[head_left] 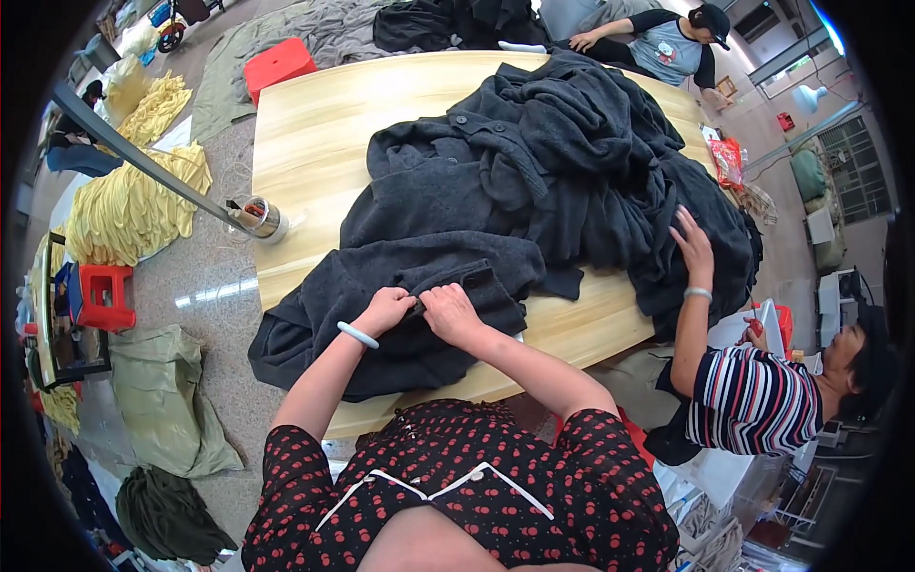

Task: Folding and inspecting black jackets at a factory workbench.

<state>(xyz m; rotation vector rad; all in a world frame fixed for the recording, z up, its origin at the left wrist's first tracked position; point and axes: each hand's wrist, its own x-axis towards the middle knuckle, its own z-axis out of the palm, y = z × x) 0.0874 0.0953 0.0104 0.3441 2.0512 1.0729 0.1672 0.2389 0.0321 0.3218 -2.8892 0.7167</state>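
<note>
Black shirt with red print and white-edged collar nearest the lens. Beyond it, dark grey garment lies spread on the near side of the wood-topped bench. Both hands close together over it: left hand and right hand each with fingers drawn in, pinching its cloth; exact fingertip contact too small to tell. Larger dark pile behind; co-worker's hand rests on its right side, fingers spread.
</note>
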